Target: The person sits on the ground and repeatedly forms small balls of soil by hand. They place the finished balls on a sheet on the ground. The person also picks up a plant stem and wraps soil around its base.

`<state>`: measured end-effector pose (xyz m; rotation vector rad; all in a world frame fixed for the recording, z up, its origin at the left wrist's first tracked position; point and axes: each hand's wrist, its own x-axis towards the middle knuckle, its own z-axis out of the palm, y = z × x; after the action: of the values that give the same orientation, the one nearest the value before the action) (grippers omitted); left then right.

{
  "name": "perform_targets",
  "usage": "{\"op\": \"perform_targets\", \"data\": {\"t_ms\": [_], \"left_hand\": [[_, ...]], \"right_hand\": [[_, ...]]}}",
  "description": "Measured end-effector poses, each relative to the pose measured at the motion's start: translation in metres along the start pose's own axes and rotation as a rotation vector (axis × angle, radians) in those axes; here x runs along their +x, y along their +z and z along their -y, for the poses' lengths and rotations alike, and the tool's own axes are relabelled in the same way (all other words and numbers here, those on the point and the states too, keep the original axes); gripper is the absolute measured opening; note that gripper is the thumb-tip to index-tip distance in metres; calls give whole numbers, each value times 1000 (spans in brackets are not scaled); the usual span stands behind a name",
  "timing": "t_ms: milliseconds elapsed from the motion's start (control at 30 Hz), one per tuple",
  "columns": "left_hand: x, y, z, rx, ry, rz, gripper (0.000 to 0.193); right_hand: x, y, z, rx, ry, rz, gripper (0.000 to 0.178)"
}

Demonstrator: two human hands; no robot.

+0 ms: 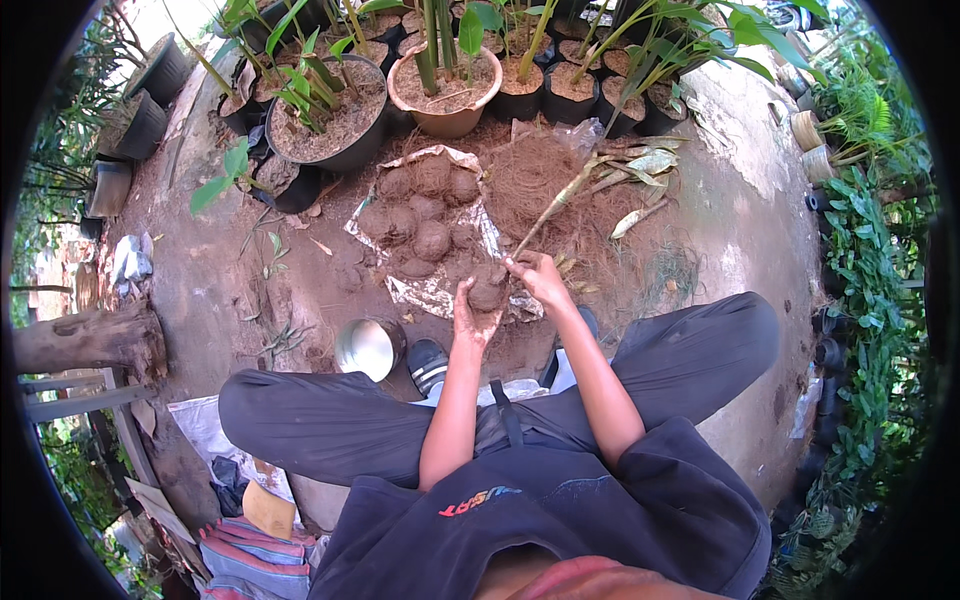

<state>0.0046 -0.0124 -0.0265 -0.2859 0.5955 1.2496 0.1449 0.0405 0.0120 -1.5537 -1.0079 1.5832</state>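
Note:
My left hand [474,318] cups a round brown ball [488,290] of soil and fibre from below and the left side. On the ball's right, my right hand [541,280] has its fingers drawn together at the upper edge. A long pale stalk [560,200] slants down to those fingertips; whether they grip it or something smaller I cannot tell. Just beyond my hands, several similar balls [432,240] lie bunched on a soiled, pale sheet [425,292]. To their right spreads a heap of brown fibre [535,185].
Potted plants stand along the far side, among them a tan pot [445,110] and a wide black pot [330,125]. A metal container [368,348] sits left of my feet. Dry leaves [640,175] lie right of the fibre. A log [95,342] juts in at left.

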Motion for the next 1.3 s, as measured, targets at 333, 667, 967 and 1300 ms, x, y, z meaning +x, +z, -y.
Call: {"op": "perform_targets", "data": {"t_ms": [333,667,967,1300], "left_hand": [[9,-25,-4,59,109,-57,36],[-1,-5,-1,347,346,-204,48],[-2,-23,-3,326,188,-97,46],[-14,0,-3,203,127,-136,43]], "right_hand": [[-2,21,-24,-305,-278,-177,33],[-5,25,-29,-417,-354,-378,23],[-1,23,-26,-90,-280,-165,20],[-12,13,3,128,-15,-157,39]]}}
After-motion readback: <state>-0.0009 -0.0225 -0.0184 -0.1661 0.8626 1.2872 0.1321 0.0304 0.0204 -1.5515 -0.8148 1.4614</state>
